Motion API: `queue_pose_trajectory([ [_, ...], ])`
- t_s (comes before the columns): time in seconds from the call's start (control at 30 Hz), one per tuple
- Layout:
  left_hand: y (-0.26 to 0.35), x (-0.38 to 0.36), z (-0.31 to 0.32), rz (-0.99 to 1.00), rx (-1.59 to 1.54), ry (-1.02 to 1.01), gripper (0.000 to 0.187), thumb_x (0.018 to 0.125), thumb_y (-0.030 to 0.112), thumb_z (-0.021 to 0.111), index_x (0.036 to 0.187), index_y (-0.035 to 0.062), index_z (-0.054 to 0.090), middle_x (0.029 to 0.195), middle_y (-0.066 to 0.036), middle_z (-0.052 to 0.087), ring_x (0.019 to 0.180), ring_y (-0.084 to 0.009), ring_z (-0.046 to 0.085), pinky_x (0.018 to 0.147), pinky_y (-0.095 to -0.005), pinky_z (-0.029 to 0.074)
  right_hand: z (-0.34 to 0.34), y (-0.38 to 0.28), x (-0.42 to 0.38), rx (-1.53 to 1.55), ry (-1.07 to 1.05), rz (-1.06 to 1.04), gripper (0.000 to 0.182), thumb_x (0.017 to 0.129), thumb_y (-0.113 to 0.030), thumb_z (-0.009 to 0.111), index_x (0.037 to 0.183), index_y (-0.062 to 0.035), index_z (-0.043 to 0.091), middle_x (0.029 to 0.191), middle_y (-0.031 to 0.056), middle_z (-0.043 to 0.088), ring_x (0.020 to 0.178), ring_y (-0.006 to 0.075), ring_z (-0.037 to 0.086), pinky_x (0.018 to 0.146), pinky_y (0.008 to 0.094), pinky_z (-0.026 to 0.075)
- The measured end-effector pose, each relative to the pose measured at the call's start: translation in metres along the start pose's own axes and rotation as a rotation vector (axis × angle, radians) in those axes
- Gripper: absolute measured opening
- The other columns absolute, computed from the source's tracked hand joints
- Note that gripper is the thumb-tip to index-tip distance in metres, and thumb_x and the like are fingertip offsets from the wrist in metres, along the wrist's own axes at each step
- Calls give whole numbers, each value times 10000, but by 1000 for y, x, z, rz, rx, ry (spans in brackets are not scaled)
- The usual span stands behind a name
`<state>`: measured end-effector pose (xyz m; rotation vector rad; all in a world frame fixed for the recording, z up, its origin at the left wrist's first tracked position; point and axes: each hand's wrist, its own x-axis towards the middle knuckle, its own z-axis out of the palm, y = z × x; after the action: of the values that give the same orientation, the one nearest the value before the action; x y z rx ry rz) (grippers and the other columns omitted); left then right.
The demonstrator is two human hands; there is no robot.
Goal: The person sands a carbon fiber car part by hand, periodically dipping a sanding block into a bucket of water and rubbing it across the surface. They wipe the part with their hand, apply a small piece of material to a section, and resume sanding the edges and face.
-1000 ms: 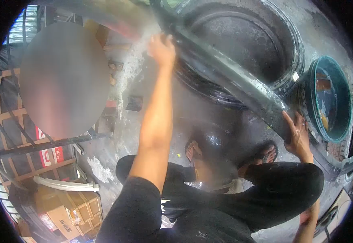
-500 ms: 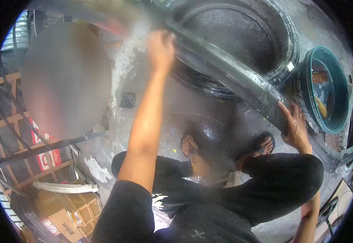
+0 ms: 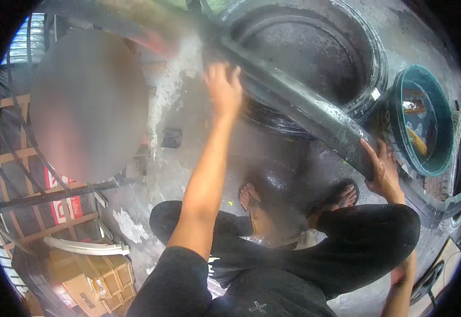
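Note:
A long, wet black car trim panel [image 3: 315,108] with a carbon-weave pattern slants from the upper left toward my right knee. It passes in front of a large round black tub [image 3: 379,58]. My right hand [image 3: 384,171] grips the panel near its lower right part, with fingers over its face and the thumb hidden. My left hand [image 3: 224,90] is at the near edge of the panel's upper part, fingers apart and slightly bent, with the palm turned away and hidden from view.
A teal bucket [image 3: 399,113] at the right holds water, a yellow piece [image 3: 417,141] and a brown block [image 3: 413,106]. Another curved car part [image 3: 441,203] lies beside it. At the left stand a metal rack [image 3: 45,196] and cardboard boxes [image 3: 90,282]. A blurred oval covers part of the left side.
My left hand has shifted slightly right and down, its fingers going from curled to spread. My right hand keeps its place on the panel. The view has shifted a little.

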<state>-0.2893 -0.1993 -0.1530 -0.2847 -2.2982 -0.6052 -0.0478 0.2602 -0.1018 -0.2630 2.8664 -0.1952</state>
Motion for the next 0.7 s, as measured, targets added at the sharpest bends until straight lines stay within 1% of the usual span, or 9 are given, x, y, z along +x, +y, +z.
queue_pose_trajectory([
  [0.07, -4, 11, -8, 11, -20, -80, 269, 976, 281, 746, 1066, 38, 676, 1097, -164, 678, 1094, -385, 623, 1008, -489, 419, 3, 0, 0, 15, -43, 32, 1294, 565, -29, 868, 1674, -378, 300, 1573, 249, 394, 1436, 511, 433, 1210, 603, 349],
  [0.13, -33, 31, 3, -17, 38, 0, 256, 982, 275, 736, 1059, 38, 681, 1084, -155, 678, 1071, -376, 624, 1000, -484, 421, -1, -5, -3, 33, -51, 24, 1279, 572, -16, 856, 1671, -377, 310, 1571, 253, 395, 1431, 516, 436, 1210, 599, 350],
  [0.17, -33, 45, -1, -165, 16, -45, 258, 982, 274, 736, 1038, 29, 682, 1073, -168, 668, 1066, -391, 612, 997, -489, 423, -1, -4, -3, 38, -35, 14, 1276, 572, -11, 853, 1670, -378, 314, 1570, 254, 396, 1429, 516, 439, 1211, 597, 349],
  [0.27, 0, 14, 6, -158, 57, 52, 241, 966, 241, 753, 1043, 22, 687, 1055, -177, 653, 1072, -400, 599, 996, -488, 422, 1, 0, 0, 26, 21, -1, 1283, 572, -12, 858, 1672, -379, 309, 1564, 251, 404, 1429, 512, 445, 1219, 589, 342],
  [0.33, 48, -12, -20, -34, -105, -121, 261, 936, 195, 781, 1109, 23, 690, 1119, -177, 661, 1105, -381, 595, 1002, -487, 424, -3, -3, -2, 21, -41, 7, 1286, 581, -20, 863, 1678, -375, 294, 1563, 251, 406, 1438, 513, 436, 1224, 586, 335],
  [0.4, 35, -5, -23, 117, -132, -170, 260, 925, 201, 790, 1105, 36, 698, 1148, -164, 674, 1127, -368, 599, 1005, -478, 428, -3, -3, -2, 15, -62, 22, 1290, 588, -33, 869, 1682, -382, 282, 1570, 252, 402, 1443, 512, 434, 1227, 588, 333],
  [0.57, 6, 14, -15, 63, 15, -44, 262, 889, 211, 823, 1071, 63, 706, 1101, -135, 677, 1070, -343, 624, 992, -468, 434, -3, -2, -3, 30, -56, 14, 1289, 595, -49, 873, 1681, -404, 276, 1593, 244, 386, 1461, 498, 432, 1232, 601, 333],
  [0.67, 67, -21, -33, 186, -131, -297, 342, 817, 147, 852, 1115, 86, 695, 1179, -88, 670, 1155, -321, 583, 1013, -466, 430, -5, -4, -1, 24, -63, 26, 1283, 603, -48, 865, 1682, -411, 273, 1596, 242, 386, 1462, 497, 431, 1240, 603, 323],
  [0.7, 53, -13, -32, 253, -111, -332, 341, 804, 131, 850, 1106, 89, 698, 1207, -74, 663, 1176, -326, 569, 1015, -460, 432, -5, -4, -2, 36, -49, 17, 1280, 604, -44, 860, 1680, -415, 276, 1595, 242, 387, 1463, 498, 430, 1245, 600, 318],
])
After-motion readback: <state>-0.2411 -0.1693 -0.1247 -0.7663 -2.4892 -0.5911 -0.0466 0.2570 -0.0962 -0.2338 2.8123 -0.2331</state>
